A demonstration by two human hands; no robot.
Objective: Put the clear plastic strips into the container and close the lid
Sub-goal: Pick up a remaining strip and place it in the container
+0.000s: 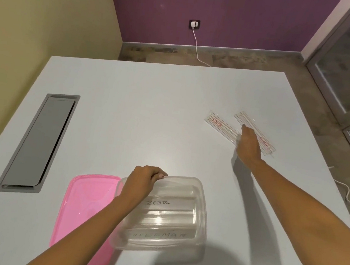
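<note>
A clear plastic container [180,226] stands open near the table's front, with handwritten words on its walls. My left hand [142,183] grips its far rim. The pink lid [83,204] lies flat just left of the container, partly under my left forearm. Two clear plastic strips with red print lie at the right: one [216,122] to the left, the other [262,140] to the right. My right hand [249,145] rests palm down over both strips, fingers touching them. Whether it grips one I cannot tell.
The white table [150,107] has a grey recessed cable hatch [37,143] at its left. The table's right edge runs close to the strips. A white cable [197,45] hangs from a wall socket beyond the far edge.
</note>
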